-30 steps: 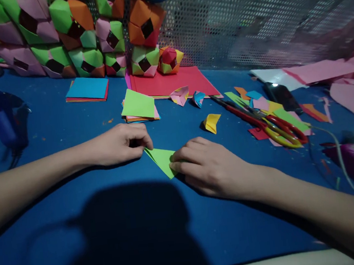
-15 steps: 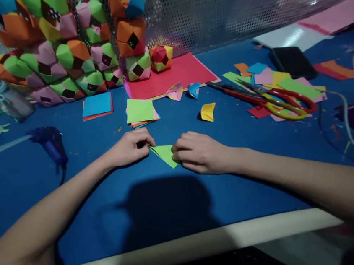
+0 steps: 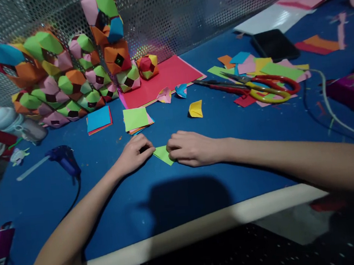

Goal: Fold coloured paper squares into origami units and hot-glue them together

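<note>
A green paper [image 3: 163, 155], folded into a triangle with its point toward me, lies on the blue table between my hands. My left hand [image 3: 137, 152] pinches its left corner between thumb and fingers. Curled over the right part is my right hand [image 3: 191, 148], its fingers pressed on the paper and hiding that corner. Just beyond my left hand sits a stack of paper squares [image 3: 136, 120] with a green one on top. Small folded pieces lie farther back: a yellow one [image 3: 196, 109], a blue one [image 3: 181, 90] and a pink one [image 3: 164, 95].
Folded paper balls [image 3: 65, 91] are piled at the back left, near a red sheet [image 3: 171, 74]. A blue glue gun [image 3: 64, 159] and a blue-topped paper stack [image 3: 99, 118] lie left. Scissors [image 3: 254, 88], paper scraps [image 3: 245, 63] and a black phone [image 3: 275, 45] are at right.
The camera view has tilted and shifted, bringing more of the table's left side into sight. Both hands stay on the green paper, with the left thumb now closer against its corner.
</note>
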Action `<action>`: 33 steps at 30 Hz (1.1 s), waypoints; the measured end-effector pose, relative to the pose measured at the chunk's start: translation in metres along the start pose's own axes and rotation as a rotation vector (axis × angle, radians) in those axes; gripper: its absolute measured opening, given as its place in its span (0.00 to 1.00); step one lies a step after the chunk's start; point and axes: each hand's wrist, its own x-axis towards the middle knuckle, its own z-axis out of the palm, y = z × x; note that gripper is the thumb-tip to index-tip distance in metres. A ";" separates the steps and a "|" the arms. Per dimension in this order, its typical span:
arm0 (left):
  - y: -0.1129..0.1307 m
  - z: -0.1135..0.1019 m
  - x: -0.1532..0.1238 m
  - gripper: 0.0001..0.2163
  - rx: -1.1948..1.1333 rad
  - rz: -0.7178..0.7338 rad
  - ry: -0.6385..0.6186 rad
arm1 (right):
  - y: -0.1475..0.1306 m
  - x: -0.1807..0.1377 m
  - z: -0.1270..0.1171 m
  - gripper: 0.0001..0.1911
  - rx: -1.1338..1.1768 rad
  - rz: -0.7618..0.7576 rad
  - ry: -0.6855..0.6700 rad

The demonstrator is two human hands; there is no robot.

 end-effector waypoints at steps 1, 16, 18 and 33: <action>0.000 0.000 0.000 0.08 -0.003 -0.007 -0.006 | 0.000 0.000 0.000 0.09 0.008 -0.001 0.005; 0.005 -0.006 0.003 0.04 -0.012 -0.052 -0.051 | 0.003 -0.002 -0.003 0.09 0.009 -0.048 0.047; 0.011 -0.005 0.001 0.05 0.020 -0.048 -0.001 | 0.003 -0.002 -0.003 0.08 0.000 -0.051 0.052; 0.041 0.028 -0.015 0.06 0.268 0.084 0.040 | 0.004 -0.002 -0.001 0.09 -0.026 -0.038 0.056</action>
